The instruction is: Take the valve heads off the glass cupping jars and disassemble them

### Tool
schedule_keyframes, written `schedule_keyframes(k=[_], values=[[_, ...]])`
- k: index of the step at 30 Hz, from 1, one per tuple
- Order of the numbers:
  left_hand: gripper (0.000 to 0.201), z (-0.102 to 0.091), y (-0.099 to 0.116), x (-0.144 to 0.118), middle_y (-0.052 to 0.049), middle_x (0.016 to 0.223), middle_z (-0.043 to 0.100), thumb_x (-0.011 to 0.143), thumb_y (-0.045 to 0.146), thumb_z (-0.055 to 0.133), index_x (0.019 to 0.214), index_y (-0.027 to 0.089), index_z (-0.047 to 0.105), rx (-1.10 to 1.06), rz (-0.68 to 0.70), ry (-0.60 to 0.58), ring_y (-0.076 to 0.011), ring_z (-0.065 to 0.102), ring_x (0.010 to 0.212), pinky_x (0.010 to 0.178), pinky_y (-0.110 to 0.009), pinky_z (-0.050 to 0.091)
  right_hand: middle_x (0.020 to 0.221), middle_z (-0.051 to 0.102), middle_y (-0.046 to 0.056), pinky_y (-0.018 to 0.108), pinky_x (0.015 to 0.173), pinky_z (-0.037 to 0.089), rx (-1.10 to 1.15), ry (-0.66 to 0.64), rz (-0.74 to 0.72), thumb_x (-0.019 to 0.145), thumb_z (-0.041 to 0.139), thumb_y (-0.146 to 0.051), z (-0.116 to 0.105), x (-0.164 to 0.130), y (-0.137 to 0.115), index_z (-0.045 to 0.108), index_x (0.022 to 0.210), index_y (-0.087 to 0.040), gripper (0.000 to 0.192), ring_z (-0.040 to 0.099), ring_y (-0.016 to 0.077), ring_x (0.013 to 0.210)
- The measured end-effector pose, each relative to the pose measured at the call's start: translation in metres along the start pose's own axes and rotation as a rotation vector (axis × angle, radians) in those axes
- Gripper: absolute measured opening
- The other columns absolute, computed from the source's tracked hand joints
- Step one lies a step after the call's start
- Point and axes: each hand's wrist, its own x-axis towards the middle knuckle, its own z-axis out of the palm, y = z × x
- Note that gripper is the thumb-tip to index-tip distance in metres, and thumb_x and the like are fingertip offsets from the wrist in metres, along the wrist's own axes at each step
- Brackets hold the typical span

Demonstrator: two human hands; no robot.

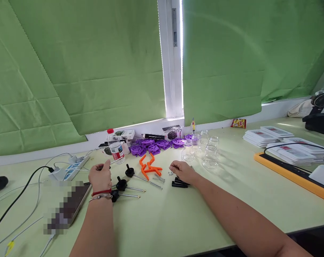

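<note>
The left hand rests on the green table with a red band and a metal bangle at the wrist; its fingers are curled narrow around a small dark piece at its 12 o'clock, too small to make out; three black-knobbed metal rods lie just beside it at 3 o'clock, the nearest knob almost touching the wrist. The right hand lies palm down, fingers bent and close together over tiny silver screws at its 9 o'clock; whether it pinches one cannot be told; short black tubes touch it at 6 o'clock. Orange clips sit between the two hands; a water bottle stands upright at 1 o'clock from the left hand; purple wheels and clear jars lie beyond, near the window.
</note>
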Motion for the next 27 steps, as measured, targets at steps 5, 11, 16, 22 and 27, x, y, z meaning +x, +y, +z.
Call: schedule_keyframes(k=[5,11,16,22,27], values=[[0.036,0.003,-0.013,0.007,-0.007,0.062,0.060,0.061,0.051,0.061,0.074,0.018,0.054,0.316,-0.038,-0.137,-0.0276,0.062,0.061,0.054,-0.037,0.046,0.061,0.049,-0.003,0.024,0.054,0.033,-0.019,-0.006,0.009,0.087,0.044,-0.043,-0.001,-0.001,-0.003,0.055,0.075,-0.020,0.028,0.040,0.0114,0.056],[0.038,0.002,-0.016,0.008,-0.024,0.086,0.067,0.066,0.052,0.055,0.077,0.016,0.058,0.616,0.042,-0.245,-0.0416,0.062,0.090,0.072,-0.047,0.045,0.062,0.050,-0.002,0.024,0.055,0.034,-0.030,-0.016,-0.005,0.087,0.044,-0.043,-0.002,-0.001,-0.003,0.055,0.075,-0.020,0.028,0.041,0.0116,0.057],[0.043,0.000,-0.013,0.006,-0.028,0.093,0.066,0.071,0.049,0.049,0.090,0.012,0.060,0.749,0.045,-0.280,-0.0424,0.062,0.089,0.066,-0.046,0.046,0.063,0.052,-0.001,0.025,0.055,0.035,-0.063,-0.013,-0.022,0.088,0.044,-0.042,-0.001,0.000,0.000,0.057,0.075,-0.020,0.028,0.044,0.0121,0.057],[0.040,0.000,-0.008,0.001,-0.027,0.099,0.065,0.075,0.040,0.046,0.099,0.010,0.058,0.817,0.081,-0.301,-0.0404,0.061,0.092,0.068,-0.045,0.046,0.062,0.053,-0.001,0.025,0.054,0.034,-0.083,-0.014,-0.027,0.088,0.043,-0.042,-0.001,0.001,0.000,0.057,0.075,-0.020,0.029,0.043,0.0119,0.056],[0.036,0.000,0.003,-0.008,-0.024,0.099,0.064,0.080,0.036,0.040,0.100,0.012,0.058,0.837,0.138,-0.291,-0.0388,0.060,0.093,0.068,-0.045,0.046,0.064,0.054,-0.001,0.025,0.055,0.034,-0.103,-0.015,-0.033,0.088,0.044,-0.041,-0.002,0.000,-0.001,0.056,0.074,-0.020,0.028,0.044,0.0122,0.057]])
